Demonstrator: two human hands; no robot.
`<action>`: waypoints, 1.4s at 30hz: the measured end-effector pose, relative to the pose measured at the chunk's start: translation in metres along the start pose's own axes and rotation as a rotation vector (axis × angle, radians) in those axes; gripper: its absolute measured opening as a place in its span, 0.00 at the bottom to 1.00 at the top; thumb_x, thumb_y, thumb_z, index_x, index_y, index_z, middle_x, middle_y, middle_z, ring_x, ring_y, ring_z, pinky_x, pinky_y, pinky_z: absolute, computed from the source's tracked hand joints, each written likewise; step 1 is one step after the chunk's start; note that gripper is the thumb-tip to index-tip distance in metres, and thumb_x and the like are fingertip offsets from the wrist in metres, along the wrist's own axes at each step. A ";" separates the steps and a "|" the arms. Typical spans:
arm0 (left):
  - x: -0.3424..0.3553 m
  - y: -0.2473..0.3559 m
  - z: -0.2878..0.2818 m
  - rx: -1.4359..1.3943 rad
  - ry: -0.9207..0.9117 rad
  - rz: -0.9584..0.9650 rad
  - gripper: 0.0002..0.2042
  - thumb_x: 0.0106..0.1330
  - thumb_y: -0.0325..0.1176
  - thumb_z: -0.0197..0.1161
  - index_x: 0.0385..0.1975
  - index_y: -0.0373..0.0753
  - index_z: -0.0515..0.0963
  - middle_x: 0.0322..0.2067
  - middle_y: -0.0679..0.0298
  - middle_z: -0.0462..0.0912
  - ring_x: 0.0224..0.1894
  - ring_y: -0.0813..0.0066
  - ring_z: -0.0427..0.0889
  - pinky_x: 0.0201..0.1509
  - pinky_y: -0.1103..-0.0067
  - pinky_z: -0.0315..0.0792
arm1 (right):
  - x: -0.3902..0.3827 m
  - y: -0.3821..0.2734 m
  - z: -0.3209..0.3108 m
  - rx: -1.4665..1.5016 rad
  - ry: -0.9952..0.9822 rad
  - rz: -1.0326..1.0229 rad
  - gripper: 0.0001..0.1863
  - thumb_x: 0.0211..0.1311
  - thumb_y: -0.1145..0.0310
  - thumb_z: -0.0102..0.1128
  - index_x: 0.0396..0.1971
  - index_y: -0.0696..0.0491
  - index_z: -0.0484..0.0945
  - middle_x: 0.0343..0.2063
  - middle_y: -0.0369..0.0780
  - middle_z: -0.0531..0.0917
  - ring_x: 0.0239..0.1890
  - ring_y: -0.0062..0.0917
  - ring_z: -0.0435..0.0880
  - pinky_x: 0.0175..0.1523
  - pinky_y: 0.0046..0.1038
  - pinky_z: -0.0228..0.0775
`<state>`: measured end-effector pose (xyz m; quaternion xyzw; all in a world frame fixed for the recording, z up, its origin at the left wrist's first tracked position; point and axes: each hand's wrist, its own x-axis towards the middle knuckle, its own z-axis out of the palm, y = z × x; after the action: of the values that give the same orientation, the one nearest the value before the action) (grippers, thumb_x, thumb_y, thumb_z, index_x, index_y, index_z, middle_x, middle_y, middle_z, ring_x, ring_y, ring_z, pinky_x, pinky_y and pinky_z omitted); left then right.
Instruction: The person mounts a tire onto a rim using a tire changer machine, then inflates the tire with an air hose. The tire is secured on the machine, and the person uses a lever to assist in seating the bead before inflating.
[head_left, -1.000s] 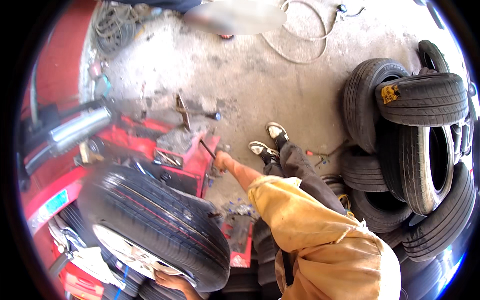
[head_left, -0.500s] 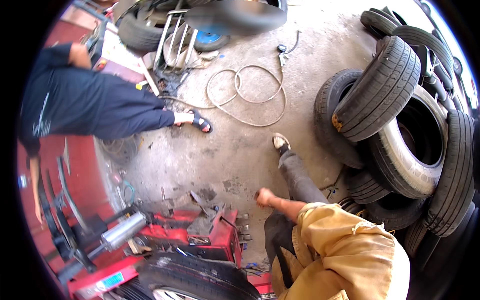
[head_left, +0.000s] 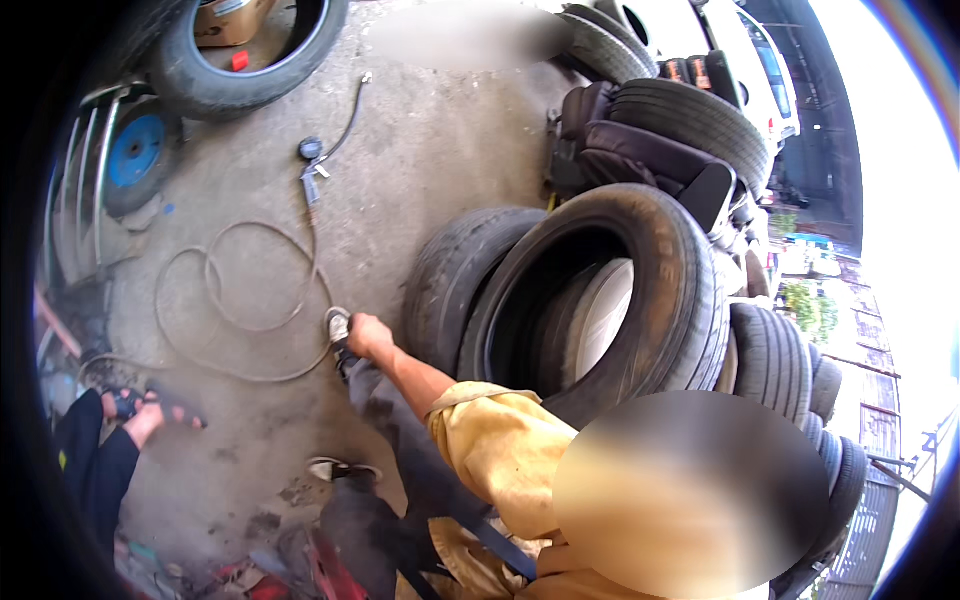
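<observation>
My right hand (head_left: 370,336) hangs in the air at the end of a bare forearm, below a rolled tan sleeve. Its fingers are curled into a loose fist, and nothing sticks out of it. In the picture it overlaps my shoe, just left of a dark tyre (head_left: 445,285) in a pile. A larger worn tyre (head_left: 668,250) leans there too, its open middle showing more tyres behind. Beyond the hand, a tyre inflator (head_left: 312,170) with a round gauge lies on the concrete, its hose (head_left: 268,378) looped. My left hand is out of sight.
Another person's sandalled feet (head_left: 150,412) stand at the lower left. Far left are a blue-rimmed wheel (head_left: 138,148) and a big tyre (head_left: 240,95) around a cardboard box (head_left: 228,22). A black padded seat (head_left: 640,150) sits amid the tyres. Red machinery parts (head_left: 335,570) show below.
My view has swung right, bringing the tyre pile nearer and the hose leftward. My feet have shifted in a step. The red machine and most of the other person have left the picture.
</observation>
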<state>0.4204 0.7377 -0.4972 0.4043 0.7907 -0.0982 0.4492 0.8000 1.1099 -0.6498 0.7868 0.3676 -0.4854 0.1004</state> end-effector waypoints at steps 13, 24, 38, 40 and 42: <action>0.227 0.224 -0.106 0.245 0.073 0.214 0.18 0.70 0.35 0.55 0.54 0.30 0.72 0.57 0.43 0.70 0.60 0.44 0.70 0.65 0.56 0.61 | 0.359 -0.017 0.011 0.126 0.491 -0.270 0.26 0.56 0.62 0.68 0.53 0.58 0.78 0.40 0.50 0.87 0.44 0.37 0.87 0.51 0.35 0.78; 0.271 0.213 -0.165 -0.006 0.071 0.349 0.15 0.67 0.33 0.57 0.48 0.30 0.74 0.54 0.45 0.72 0.57 0.45 0.71 0.64 0.59 0.63 | 0.327 -0.146 0.049 0.320 0.534 0.101 0.28 0.46 0.66 0.67 0.49 0.60 0.75 0.44 0.56 0.84 0.50 0.49 0.84 0.56 0.42 0.76; 0.129 0.242 -0.198 -0.776 0.036 0.661 0.15 0.72 0.38 0.58 0.47 0.31 0.75 0.36 0.60 0.80 0.39 0.70 0.78 0.47 0.75 0.74 | -0.336 -0.098 -0.075 1.013 0.071 -0.641 0.12 0.63 0.64 0.69 0.40 0.52 0.78 0.25 0.31 0.78 0.24 0.11 0.71 0.29 0.21 0.65; 0.024 0.279 -0.249 -0.803 0.116 0.834 0.18 0.76 0.44 0.52 0.51 0.35 0.74 0.41 0.61 0.82 0.43 0.70 0.81 0.43 0.75 0.74 | -0.346 -0.076 -0.068 0.733 0.186 -0.867 0.13 0.62 0.65 0.68 0.39 0.55 0.77 0.26 0.34 0.78 0.30 0.20 0.76 0.37 0.29 0.70; -0.059 0.281 -0.267 -0.668 0.354 1.065 0.20 0.77 0.44 0.51 0.56 0.33 0.71 0.47 0.59 0.80 0.47 0.68 0.80 0.48 0.73 0.74 | -0.344 -0.045 -0.042 0.465 0.118 -0.857 0.19 0.57 0.62 0.70 0.40 0.59 0.77 0.33 0.49 0.83 0.37 0.37 0.83 0.45 0.40 0.73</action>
<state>0.4723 1.0276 -0.2375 0.5892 0.5323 0.4570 0.4008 0.7100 0.9981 -0.3312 0.5925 0.5454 -0.5069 -0.3076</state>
